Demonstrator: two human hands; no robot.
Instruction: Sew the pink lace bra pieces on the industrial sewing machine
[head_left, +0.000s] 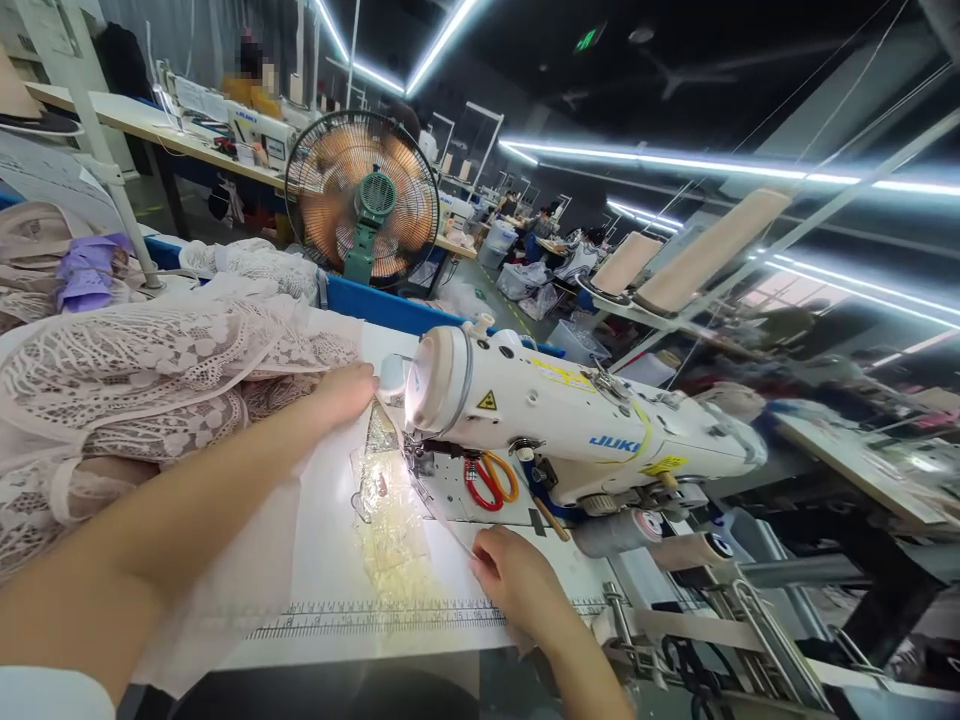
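Note:
A white sewing machine [540, 410] stands on the white table, its lamp lighting the needle area. A narrow pale strip [448, 518] runs from the needle area down to my right hand [517, 580], whose fingers are pinched on it near the printed ruler. Beyond the needle, my left hand [346, 392] is closed at the strip's other end, beside the machine head; its fingertips are partly hidden. Pale lace fabric [150, 370] lies heaped under and around my left forearm. Clear tape [386, 500] covers the table left of the needle.
Scissors with red and orange handles [484, 482] lie under the machine arm. Thread spools [619, 533] sit at its right. A large fan [362, 195] stands behind the table. Thread cones [712, 250] are on a rack at the right. A person in yellow sits at the far left.

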